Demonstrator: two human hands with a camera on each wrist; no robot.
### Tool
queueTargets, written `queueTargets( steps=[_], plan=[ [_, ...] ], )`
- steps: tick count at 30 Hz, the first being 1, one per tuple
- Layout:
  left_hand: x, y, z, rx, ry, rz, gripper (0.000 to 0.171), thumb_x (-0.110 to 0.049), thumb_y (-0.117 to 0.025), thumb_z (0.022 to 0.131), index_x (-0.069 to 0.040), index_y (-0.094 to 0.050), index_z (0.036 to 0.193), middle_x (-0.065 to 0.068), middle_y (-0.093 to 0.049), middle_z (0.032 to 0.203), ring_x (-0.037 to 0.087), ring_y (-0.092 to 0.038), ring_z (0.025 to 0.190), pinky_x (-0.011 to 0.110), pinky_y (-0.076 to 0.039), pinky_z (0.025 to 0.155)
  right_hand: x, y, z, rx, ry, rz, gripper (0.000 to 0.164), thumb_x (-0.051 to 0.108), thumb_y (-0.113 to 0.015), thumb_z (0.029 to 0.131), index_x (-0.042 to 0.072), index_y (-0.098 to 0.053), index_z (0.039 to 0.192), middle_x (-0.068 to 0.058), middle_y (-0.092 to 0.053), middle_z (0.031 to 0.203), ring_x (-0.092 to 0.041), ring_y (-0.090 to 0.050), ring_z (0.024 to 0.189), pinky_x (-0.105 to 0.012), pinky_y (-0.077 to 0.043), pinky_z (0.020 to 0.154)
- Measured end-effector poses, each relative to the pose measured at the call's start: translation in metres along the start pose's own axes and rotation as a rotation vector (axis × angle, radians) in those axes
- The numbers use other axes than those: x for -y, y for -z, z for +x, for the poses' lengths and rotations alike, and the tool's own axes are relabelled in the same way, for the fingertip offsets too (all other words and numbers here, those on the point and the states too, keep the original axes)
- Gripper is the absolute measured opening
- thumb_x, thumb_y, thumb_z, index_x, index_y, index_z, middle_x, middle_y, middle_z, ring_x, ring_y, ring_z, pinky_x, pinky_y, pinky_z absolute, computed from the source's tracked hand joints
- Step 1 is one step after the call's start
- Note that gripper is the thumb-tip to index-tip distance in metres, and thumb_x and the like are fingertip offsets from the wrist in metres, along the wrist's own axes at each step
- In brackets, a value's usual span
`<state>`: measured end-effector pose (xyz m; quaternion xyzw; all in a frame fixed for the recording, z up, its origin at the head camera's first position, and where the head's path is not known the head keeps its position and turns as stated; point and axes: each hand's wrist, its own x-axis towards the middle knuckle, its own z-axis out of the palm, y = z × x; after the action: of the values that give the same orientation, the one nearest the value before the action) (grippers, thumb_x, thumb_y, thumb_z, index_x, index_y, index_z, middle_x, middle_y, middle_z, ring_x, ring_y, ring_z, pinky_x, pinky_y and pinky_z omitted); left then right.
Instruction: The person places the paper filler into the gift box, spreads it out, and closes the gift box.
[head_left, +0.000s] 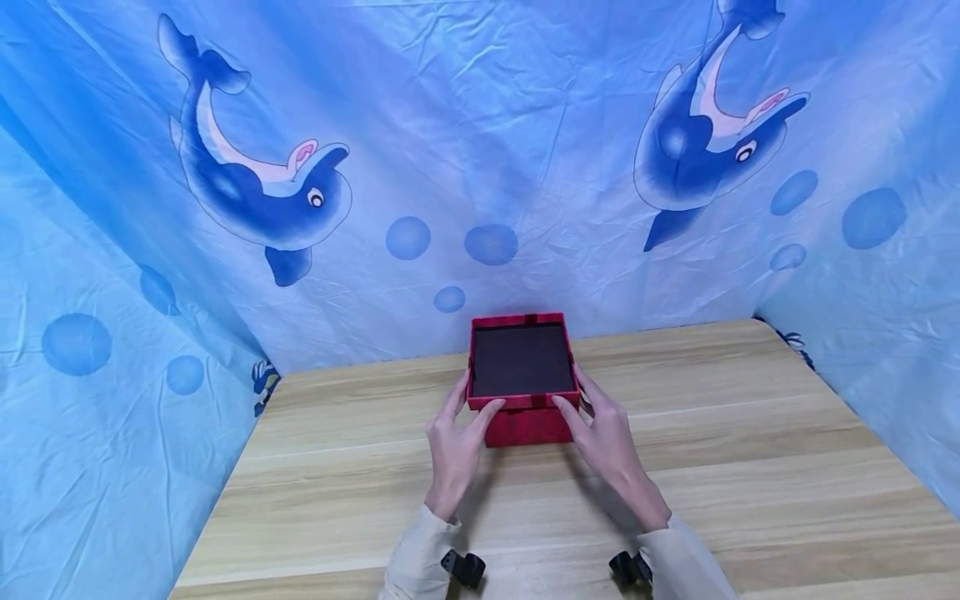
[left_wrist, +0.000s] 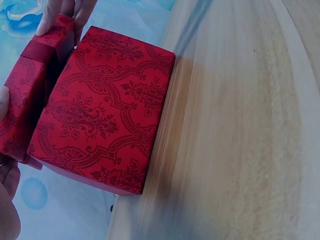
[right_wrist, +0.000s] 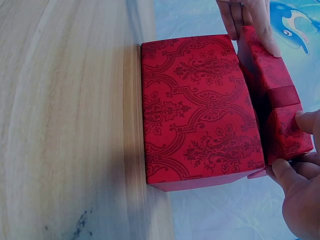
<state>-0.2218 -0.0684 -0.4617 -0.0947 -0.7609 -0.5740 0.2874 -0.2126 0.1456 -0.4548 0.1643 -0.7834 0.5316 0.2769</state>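
Note:
A red box with a dark damask pattern stands on the table. Over it is a shallow red lid-like piece, with a dark ribbon band and a flat black panel inside its rim. My left hand grips this piece at its left front corner, thumb on the front face. At the right front corner my right hand holds it likewise. In the left wrist view a dark gap separates the upper piece from the box. The box's inside is hidden.
The box stands near the back edge of the light wooden table. Behind and beside the table hangs a blue cloth printed with dolphins and bubbles. Black wrist devices sit by the sleeves.

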Motion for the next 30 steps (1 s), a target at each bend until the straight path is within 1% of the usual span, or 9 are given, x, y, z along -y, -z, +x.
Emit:
queueTargets(
  steps=[6, 8, 14, 17, 20, 22, 24, 27, 30],
  plan=[
    [0.001, 0.000, 0.000, -0.018, -0.014, 0.004, 0.064, -0.033, -0.084, 0.088, -0.013, -0.063, 0.145, 0.006, -0.067, 0.134, 0.023, -0.065, 0.123, 0.048, -0.047, 0.106, 0.002, 0.002, -0.002, 0.015, -0.065, 0.049, 0.063, 0.008, -0.076, 0.095, -0.007, -0.049, 0.149, -0.026, -0.057, 0.144, -0.042, -0.062, 0.122, -0.047, -0.053, 0.092],
    [0.001, -0.001, 0.000, -0.019, -0.010, 0.006, 0.061, -0.034, -0.083, 0.090, -0.013, -0.063, 0.144, 0.005, -0.067, 0.136, 0.022, -0.064, 0.123, 0.048, -0.047, 0.107, 0.003, 0.003, -0.002, 0.006, -0.101, 0.076, 0.060, 0.012, -0.075, 0.097, -0.006, -0.051, 0.149, -0.025, -0.057, 0.145, -0.040, -0.061, 0.125, -0.046, -0.053, 0.094],
    [-0.001, -0.002, 0.002, 0.017, 0.013, 0.013, 0.066, -0.036, -0.080, 0.093, -0.012, -0.057, 0.150, 0.003, -0.061, 0.143, 0.020, -0.059, 0.131, 0.051, -0.043, 0.110, 0.007, 0.004, 0.007, -0.037, -0.173, 0.210, 0.053, 0.010, -0.068, 0.101, -0.008, -0.050, 0.147, -0.026, -0.055, 0.145, -0.039, -0.055, 0.133, -0.029, -0.049, 0.101],
    [-0.003, -0.002, 0.005, 0.024, 0.004, 0.035, 0.069, -0.035, -0.080, 0.094, -0.012, -0.052, 0.153, 0.003, -0.057, 0.148, 0.022, -0.056, 0.134, 0.054, -0.042, 0.111, 0.011, 0.006, 0.014, -0.058, -0.233, 0.267, 0.056, 0.009, -0.067, 0.101, -0.008, -0.047, 0.150, -0.028, -0.056, 0.143, -0.040, -0.056, 0.131, -0.020, -0.049, 0.098],
    [-0.005, -0.001, 0.008, 0.022, -0.010, 0.073, 0.068, -0.032, -0.079, 0.094, -0.014, -0.052, 0.154, 0.006, -0.061, 0.145, 0.027, -0.059, 0.130, 0.056, -0.047, 0.106, 0.014, 0.009, 0.023, -0.051, -0.301, 0.293, 0.060, 0.011, -0.067, 0.100, -0.007, -0.044, 0.153, -0.028, -0.057, 0.140, -0.040, -0.058, 0.128, -0.015, -0.049, 0.094],
    [-0.005, 0.000, 0.010, 0.025, -0.033, 0.106, 0.067, -0.029, -0.079, 0.095, -0.016, -0.052, 0.154, 0.009, -0.064, 0.138, 0.028, -0.059, 0.125, 0.055, -0.051, 0.100, 0.016, 0.010, 0.029, -0.019, -0.334, 0.286, 0.063, 0.014, -0.068, 0.100, -0.006, -0.042, 0.154, -0.026, -0.055, 0.140, -0.039, -0.056, 0.128, -0.019, -0.049, 0.096],
    [-0.003, 0.000, 0.012, 0.029, -0.064, 0.138, 0.064, -0.025, -0.079, 0.095, -0.016, -0.053, 0.154, 0.011, -0.065, 0.131, 0.029, -0.057, 0.119, 0.054, -0.053, 0.095, 0.017, 0.011, 0.033, 0.023, -0.357, 0.272, 0.066, 0.017, -0.068, 0.100, -0.003, -0.041, 0.156, -0.024, -0.051, 0.140, -0.038, -0.053, 0.130, -0.028, -0.050, 0.101],
    [-0.001, -0.001, 0.013, 0.035, -0.101, 0.152, 0.062, -0.021, -0.077, 0.096, -0.015, -0.054, 0.153, 0.012, -0.065, 0.128, 0.029, -0.057, 0.118, 0.052, -0.053, 0.096, 0.019, 0.010, 0.038, 0.066, -0.378, 0.263, 0.072, 0.021, -0.070, 0.099, -0.001, -0.037, 0.159, -0.023, -0.042, 0.143, -0.038, -0.047, 0.134, -0.045, -0.046, 0.108],
    [0.000, -0.004, 0.014, 0.033, -0.106, 0.131, 0.060, -0.019, -0.076, 0.097, -0.013, -0.054, 0.152, 0.012, -0.064, 0.133, 0.030, -0.058, 0.122, 0.052, -0.051, 0.101, 0.021, 0.008, 0.040, 0.077, -0.379, 0.268, 0.076, 0.022, -0.071, 0.097, -0.001, -0.034, 0.160, -0.023, -0.036, 0.148, -0.040, -0.042, 0.138, -0.054, -0.040, 0.113]
  ],
)
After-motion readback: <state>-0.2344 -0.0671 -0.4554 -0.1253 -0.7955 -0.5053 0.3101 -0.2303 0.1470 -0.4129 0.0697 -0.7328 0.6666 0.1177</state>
